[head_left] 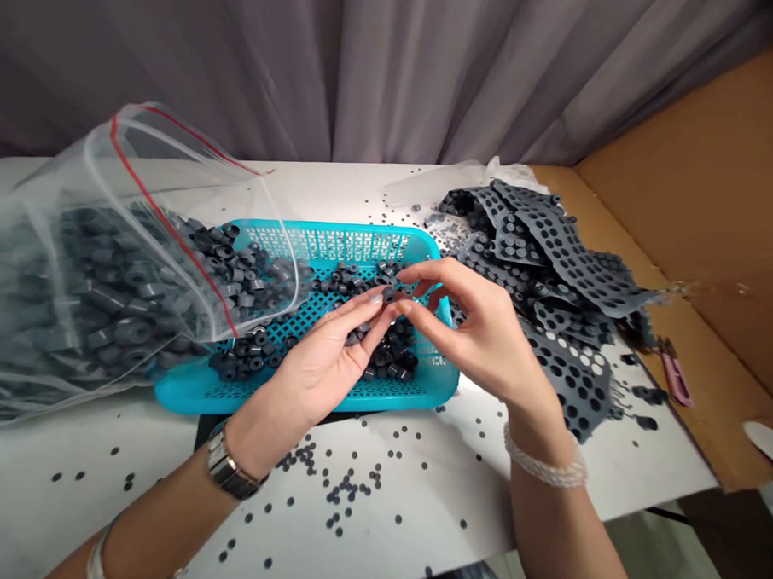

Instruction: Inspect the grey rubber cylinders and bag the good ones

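Above a blue plastic basket [356,401] my left hand [329,351] pinches a small dark grey rubber piece [390,296] between thumb and fingers. My right hand [468,327] meets it from the right, its thumb and a fingertip at the same piece; whether it grips the piece is hard to make out. Many similar dark grey rubber pieces [393,358] lie in the basket under the hands. At the left, a clear zip bag [122,312] with a red stripe, full of such pieces, rests with its opening over the basket's left part.
Perforated dark rubber sheets [555,246] are piled at the right on the white table [416,487]. Pink-handled snips [676,375] lie on cardboard [706,431] beyond them. Small dark discs [345,490] are scattered in front. A grey curtain [383,67] hangs behind.
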A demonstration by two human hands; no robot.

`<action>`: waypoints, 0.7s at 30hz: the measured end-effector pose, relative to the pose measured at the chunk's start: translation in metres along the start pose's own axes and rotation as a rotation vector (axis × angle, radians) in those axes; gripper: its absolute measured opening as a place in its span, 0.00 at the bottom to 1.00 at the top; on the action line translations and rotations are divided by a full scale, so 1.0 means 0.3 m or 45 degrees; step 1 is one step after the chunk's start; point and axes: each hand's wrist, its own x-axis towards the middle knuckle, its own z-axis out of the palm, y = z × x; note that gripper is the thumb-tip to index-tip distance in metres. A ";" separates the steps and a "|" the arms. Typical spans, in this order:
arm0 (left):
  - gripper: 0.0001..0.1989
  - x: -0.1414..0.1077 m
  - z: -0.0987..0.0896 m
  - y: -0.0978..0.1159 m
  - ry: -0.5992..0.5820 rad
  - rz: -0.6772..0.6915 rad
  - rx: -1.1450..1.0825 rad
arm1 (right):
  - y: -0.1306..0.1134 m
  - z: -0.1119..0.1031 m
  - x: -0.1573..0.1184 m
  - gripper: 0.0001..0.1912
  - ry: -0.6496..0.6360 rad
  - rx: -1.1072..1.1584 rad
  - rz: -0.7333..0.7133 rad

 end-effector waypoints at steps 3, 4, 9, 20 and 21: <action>0.09 0.002 -0.002 -0.003 -0.004 0.004 -0.005 | -0.005 0.029 0.001 0.11 -0.003 -0.138 -0.078; 0.09 0.003 -0.002 -0.003 -0.014 0.004 -0.015 | -0.004 0.037 0.002 0.10 0.005 -0.166 -0.080; 0.11 0.001 0.006 -0.001 -0.069 -0.053 -0.075 | 0.009 0.051 0.001 0.10 0.140 -0.163 0.009; 0.17 0.001 0.001 0.006 -0.141 -0.109 -0.080 | 0.007 0.056 0.003 0.12 0.275 0.289 0.253; 0.18 0.000 -0.002 0.008 -0.170 -0.114 -0.080 | 0.012 0.054 0.006 0.11 0.322 0.474 0.333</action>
